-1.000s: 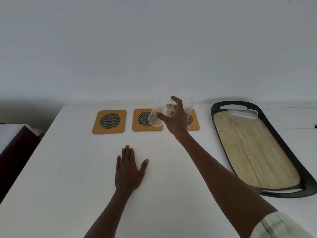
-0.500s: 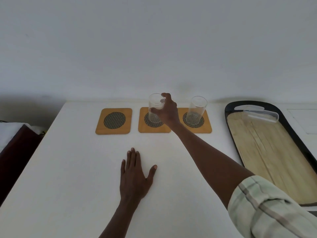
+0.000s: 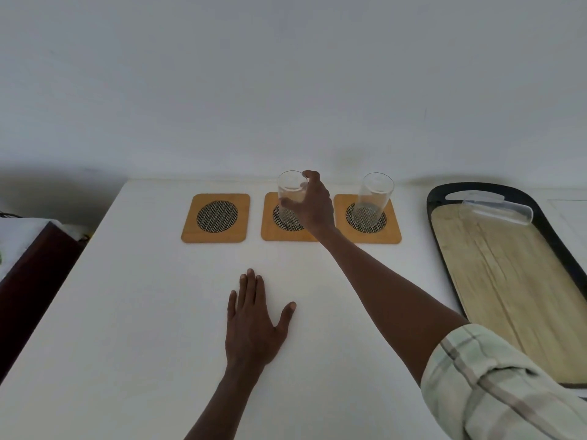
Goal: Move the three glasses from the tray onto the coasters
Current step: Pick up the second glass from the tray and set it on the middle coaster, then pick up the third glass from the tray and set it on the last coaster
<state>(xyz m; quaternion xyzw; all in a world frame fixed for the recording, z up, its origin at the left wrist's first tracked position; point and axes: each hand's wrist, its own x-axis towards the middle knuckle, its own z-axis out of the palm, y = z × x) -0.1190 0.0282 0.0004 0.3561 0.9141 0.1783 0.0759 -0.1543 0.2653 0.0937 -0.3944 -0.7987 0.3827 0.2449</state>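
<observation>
White table (image 3: 143,312): three coasters (image 3: 216,218), two upright glasses (image 3: 374,195), one lying.

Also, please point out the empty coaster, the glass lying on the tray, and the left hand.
Empty coaster (image 3: 217,216), head view, dark mesh centre.
Glass lying on the tray (image 3: 495,212), head view, its side wall.
Left hand (image 3: 254,325), head view, back of hand.

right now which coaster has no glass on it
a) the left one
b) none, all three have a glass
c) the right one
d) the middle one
a: the left coaster is bare, the right hand holds a glass at the middle coaster, another glass stands on the right coaster.
</observation>
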